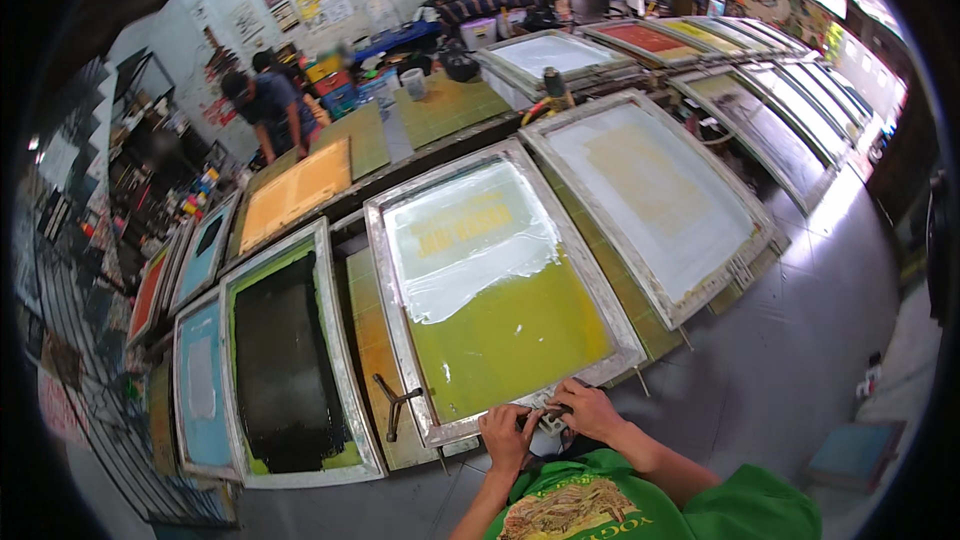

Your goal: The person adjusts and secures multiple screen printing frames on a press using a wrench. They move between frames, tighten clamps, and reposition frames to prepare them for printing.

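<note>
At the near edge of a grey screen-printing frame [392,310], my left hand [506,434] curls its fingers against a metal clamp [551,422]. My right hand [590,412] meets it from the other side, fingers bent and pressed onto the same clamp. The fingertips of both hands are close together, and they partly hide the clamp. Inside the frame, the lower mesh [510,340] is olive green. White paste [450,285] is smeared across its far half, over faint yellowish lettering. A dark three-armed wrench [394,404] lies left of the frame.
A black-coated screen [285,370] and a blue screen [203,390] are at left; a pale screen [650,200] is at right. Behind them is an orange board [297,192]. Another person [275,108] bends over the far left side. Tiled floor [800,340] extends at right.
</note>
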The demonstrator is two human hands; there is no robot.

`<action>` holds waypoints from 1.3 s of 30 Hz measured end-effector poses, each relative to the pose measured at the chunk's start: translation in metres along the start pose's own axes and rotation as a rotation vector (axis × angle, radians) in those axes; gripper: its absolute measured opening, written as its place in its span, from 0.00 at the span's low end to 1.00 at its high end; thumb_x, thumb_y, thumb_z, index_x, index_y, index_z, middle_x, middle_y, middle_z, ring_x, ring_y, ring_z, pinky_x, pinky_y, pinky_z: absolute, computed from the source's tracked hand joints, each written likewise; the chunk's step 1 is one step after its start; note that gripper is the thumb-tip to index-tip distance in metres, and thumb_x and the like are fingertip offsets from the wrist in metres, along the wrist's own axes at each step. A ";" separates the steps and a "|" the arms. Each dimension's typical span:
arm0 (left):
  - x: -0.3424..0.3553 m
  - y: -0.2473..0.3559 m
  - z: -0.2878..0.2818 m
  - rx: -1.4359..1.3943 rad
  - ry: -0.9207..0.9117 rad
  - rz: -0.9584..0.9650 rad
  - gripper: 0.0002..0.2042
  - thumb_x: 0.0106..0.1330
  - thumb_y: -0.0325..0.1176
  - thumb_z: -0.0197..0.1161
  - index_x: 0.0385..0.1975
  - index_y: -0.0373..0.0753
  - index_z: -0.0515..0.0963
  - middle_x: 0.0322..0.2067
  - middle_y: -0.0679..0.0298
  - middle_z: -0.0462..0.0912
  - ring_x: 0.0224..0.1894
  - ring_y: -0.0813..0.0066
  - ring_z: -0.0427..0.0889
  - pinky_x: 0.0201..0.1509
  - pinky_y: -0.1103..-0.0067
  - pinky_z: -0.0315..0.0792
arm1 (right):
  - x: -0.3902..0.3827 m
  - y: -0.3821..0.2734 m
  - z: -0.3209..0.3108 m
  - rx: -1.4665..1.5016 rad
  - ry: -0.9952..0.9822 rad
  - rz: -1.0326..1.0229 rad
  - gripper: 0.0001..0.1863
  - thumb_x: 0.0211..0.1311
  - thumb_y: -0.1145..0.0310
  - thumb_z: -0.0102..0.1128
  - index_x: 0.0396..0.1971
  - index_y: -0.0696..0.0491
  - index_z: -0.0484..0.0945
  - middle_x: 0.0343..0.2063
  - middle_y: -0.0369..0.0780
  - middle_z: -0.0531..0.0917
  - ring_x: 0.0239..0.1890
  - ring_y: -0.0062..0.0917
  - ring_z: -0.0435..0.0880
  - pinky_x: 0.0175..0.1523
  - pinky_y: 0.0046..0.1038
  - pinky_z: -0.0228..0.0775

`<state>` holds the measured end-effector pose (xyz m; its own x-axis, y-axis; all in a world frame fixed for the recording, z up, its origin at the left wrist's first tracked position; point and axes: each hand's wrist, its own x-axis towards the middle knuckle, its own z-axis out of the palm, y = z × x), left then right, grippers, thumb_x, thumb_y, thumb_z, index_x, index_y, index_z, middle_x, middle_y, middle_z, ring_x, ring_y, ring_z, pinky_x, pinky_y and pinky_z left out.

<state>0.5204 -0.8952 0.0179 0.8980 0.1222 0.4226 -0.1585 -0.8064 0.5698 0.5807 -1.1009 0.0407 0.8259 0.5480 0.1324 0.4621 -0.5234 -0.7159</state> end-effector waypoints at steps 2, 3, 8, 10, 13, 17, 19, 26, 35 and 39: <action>-0.001 0.002 0.005 0.035 0.007 -0.018 0.10 0.61 0.40 0.79 0.38 0.48 0.87 0.34 0.68 0.82 0.41 0.67 0.80 0.47 0.68 0.63 | 0.003 0.001 -0.008 0.027 -0.056 -0.018 0.23 0.51 0.71 0.75 0.49 0.48 0.83 0.47 0.39 0.79 0.44 0.40 0.86 0.46 0.40 0.80; -0.001 0.003 0.006 0.037 0.016 -0.010 0.10 0.61 0.40 0.78 0.40 0.48 0.87 0.35 0.68 0.82 0.41 0.67 0.79 0.47 0.67 0.63 | 0.006 -0.002 -0.012 0.015 -0.059 -0.034 0.22 0.51 0.70 0.75 0.49 0.48 0.83 0.47 0.39 0.79 0.44 0.40 0.86 0.46 0.41 0.81; -0.003 0.009 0.002 0.047 0.016 0.044 0.14 0.62 0.38 0.77 0.48 0.49 0.89 0.37 0.69 0.82 0.42 0.67 0.79 0.49 0.67 0.65 | 0.007 0.007 -0.004 -0.084 -0.053 -0.054 0.21 0.51 0.69 0.76 0.47 0.49 0.83 0.45 0.39 0.79 0.43 0.40 0.86 0.44 0.41 0.81; -0.010 0.007 0.001 0.066 0.025 0.063 0.14 0.63 0.37 0.77 0.49 0.49 0.89 0.37 0.68 0.82 0.42 0.67 0.79 0.49 0.67 0.65 | 0.007 0.010 0.002 -0.093 -0.039 -0.066 0.20 0.52 0.70 0.76 0.46 0.49 0.84 0.45 0.39 0.79 0.43 0.40 0.86 0.44 0.41 0.82; -0.013 0.005 0.003 0.050 0.042 0.058 0.12 0.63 0.35 0.76 0.46 0.48 0.89 0.37 0.69 0.82 0.41 0.66 0.79 0.49 0.66 0.66 | 0.011 0.012 0.001 -0.048 -0.030 -0.119 0.17 0.52 0.74 0.73 0.44 0.49 0.84 0.45 0.39 0.79 0.42 0.40 0.86 0.45 0.40 0.82; -0.009 0.010 0.007 -0.020 0.092 -0.024 0.07 0.62 0.35 0.77 0.37 0.45 0.87 0.36 0.69 0.82 0.40 0.66 0.79 0.48 0.66 0.66 | 0.012 0.010 -0.007 -0.015 -0.026 -0.137 0.16 0.53 0.77 0.71 0.43 0.50 0.84 0.43 0.39 0.80 0.41 0.42 0.86 0.45 0.41 0.81; -0.003 0.019 0.011 0.060 0.092 -0.068 0.07 0.62 0.36 0.77 0.34 0.45 0.86 0.36 0.69 0.82 0.40 0.66 0.80 0.47 0.66 0.66 | 0.012 0.010 -0.006 0.020 0.016 -0.110 0.16 0.53 0.77 0.70 0.44 0.50 0.84 0.42 0.40 0.81 0.42 0.43 0.86 0.45 0.42 0.80; -0.008 0.023 0.011 0.058 0.091 -0.006 0.07 0.63 0.35 0.75 0.39 0.46 0.88 0.34 0.68 0.80 0.40 0.65 0.80 0.45 0.67 0.66 | 0.005 0.000 -0.018 0.109 0.087 -0.030 0.15 0.53 0.78 0.67 0.43 0.52 0.83 0.39 0.43 0.83 0.42 0.46 0.85 0.44 0.42 0.79; 0.000 0.017 -0.014 0.048 -0.087 0.120 0.12 0.63 0.29 0.74 0.46 0.44 0.87 0.36 0.64 0.83 0.40 0.61 0.82 0.45 0.67 0.71 | -0.002 0.001 -0.015 0.155 0.099 0.020 0.14 0.53 0.79 0.67 0.42 0.54 0.83 0.39 0.44 0.83 0.45 0.46 0.84 0.48 0.41 0.78; 0.002 0.018 -0.006 0.091 -0.055 0.046 0.08 0.63 0.33 0.76 0.39 0.44 0.86 0.34 0.66 0.83 0.37 0.63 0.83 0.41 0.67 0.70 | -0.005 0.004 -0.007 0.155 0.034 0.044 0.16 0.54 0.76 0.68 0.44 0.51 0.83 0.43 0.42 0.81 0.46 0.46 0.84 0.49 0.45 0.78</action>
<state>0.5169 -0.9064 0.0331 0.9123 0.0541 0.4059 -0.1641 -0.8598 0.4835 0.5802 -1.1105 0.0423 0.8562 0.5026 0.1196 0.3718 -0.4386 -0.8182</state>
